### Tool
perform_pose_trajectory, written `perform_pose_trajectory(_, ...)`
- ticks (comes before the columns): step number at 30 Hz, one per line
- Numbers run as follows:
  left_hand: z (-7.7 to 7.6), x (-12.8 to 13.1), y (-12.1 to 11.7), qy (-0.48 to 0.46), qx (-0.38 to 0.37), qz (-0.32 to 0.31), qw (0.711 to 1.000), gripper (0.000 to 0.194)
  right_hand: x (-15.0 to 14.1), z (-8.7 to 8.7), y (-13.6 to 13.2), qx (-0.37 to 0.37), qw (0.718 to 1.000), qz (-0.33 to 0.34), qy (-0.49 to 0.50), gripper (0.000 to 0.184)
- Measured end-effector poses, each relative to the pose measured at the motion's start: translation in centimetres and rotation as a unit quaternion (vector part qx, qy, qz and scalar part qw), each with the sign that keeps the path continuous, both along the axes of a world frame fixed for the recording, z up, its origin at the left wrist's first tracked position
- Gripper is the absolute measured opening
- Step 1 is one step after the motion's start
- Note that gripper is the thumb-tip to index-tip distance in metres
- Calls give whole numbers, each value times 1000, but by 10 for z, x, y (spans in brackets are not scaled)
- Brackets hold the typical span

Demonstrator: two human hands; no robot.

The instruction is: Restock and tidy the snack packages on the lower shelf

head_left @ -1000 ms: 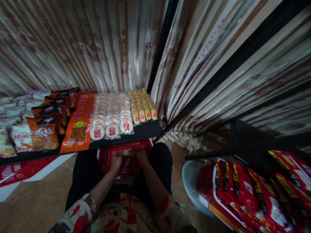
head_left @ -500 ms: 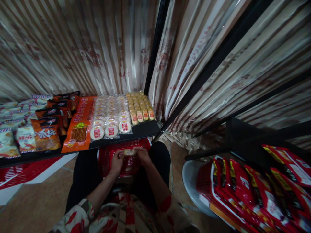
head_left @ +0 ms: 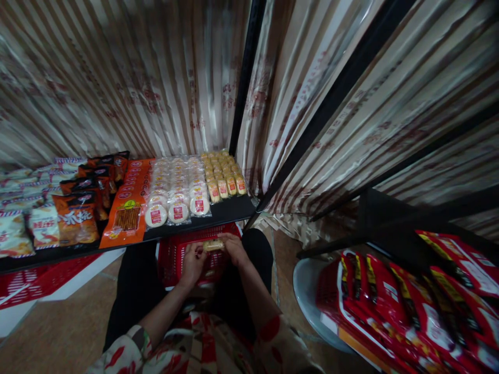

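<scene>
My left hand (head_left: 193, 261) and my right hand (head_left: 235, 247) are closed on the two ends of a small yellow wrapped snack (head_left: 213, 244). They hold it just above a red plastic basket (head_left: 173, 257) that stands on the floor between my knees. Directly beyond the basket is the front edge of a low black shelf (head_left: 230, 209). On it lie rows of small yellow wrapped cakes (head_left: 223, 177), rows of round white cakes (head_left: 178, 189), an orange flat pack (head_left: 128, 208) and orange-black chip bags (head_left: 78, 218).
Striped curtains hang behind the shelf, with black frame posts (head_left: 242, 78) in front. At the lower right, red snack packs (head_left: 409, 306) lie stacked on a second shelf above a white stool (head_left: 307, 296). White snack bags (head_left: 15, 231) fill the shelf's left end.
Both hands have lifted the yellow snack a little out of the basket and toward the shelf edge. The camera view has shifted slightly down and left.
</scene>
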State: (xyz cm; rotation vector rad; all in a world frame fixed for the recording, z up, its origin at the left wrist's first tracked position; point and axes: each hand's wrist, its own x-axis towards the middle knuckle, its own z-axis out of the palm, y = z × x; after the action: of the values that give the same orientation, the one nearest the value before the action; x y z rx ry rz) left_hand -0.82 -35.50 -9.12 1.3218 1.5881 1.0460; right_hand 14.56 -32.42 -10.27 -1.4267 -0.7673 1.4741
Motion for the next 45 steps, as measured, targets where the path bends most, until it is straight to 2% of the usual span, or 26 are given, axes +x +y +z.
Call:
perform_pose_trajectory(3, 1, 2, -1, 20, 35, -35, 999, 15, 6, 6, 2, -21, 999, -11, -22, 26)
perform_pose_trajectory(6, 2, 4, -2, 30, 39, -51, 998, 15, 10, 14, 6, -45, 998, -17, -45, 17)
perform_pose_trajectory(12, 10, 9, -3, -12, 40, -67, 997, 18, 13, 40, 11, -78, 993, -5, -88, 7)
perform_pose_trajectory(15, 14, 12, -2, -23, 39, -70, 997, 20, 14, 52, 12, -82, 991, 11, -102, 9)
perform_pose_trajectory(20, 18, 13, -1, -26, 15, -74, 997, 22, 14, 62, 12, -82, 990, 29, -115, 25)
perform_pose_trajectory(26, 14, 15, 1, -83, -15, -67, 994, 19, 15, 67, 14, -80, 988, 37, -129, 40)
perform_pose_trajectory(32, 9, 18, 3, -128, -49, -40, 990, 18, 17, 64, 17, -70, 987, 53, -135, 42)
perform_pose_trajectory(41, 25, 21, 12, -210, -97, -10, 973, 19, 20, 60, 18, -57, 989, 60, -119, 36)
perform_pose_trajectory(45, 30, 22, 19, -206, -111, -5, 972, 23, 21, 62, 14, -47, 992, 62, -101, 36)
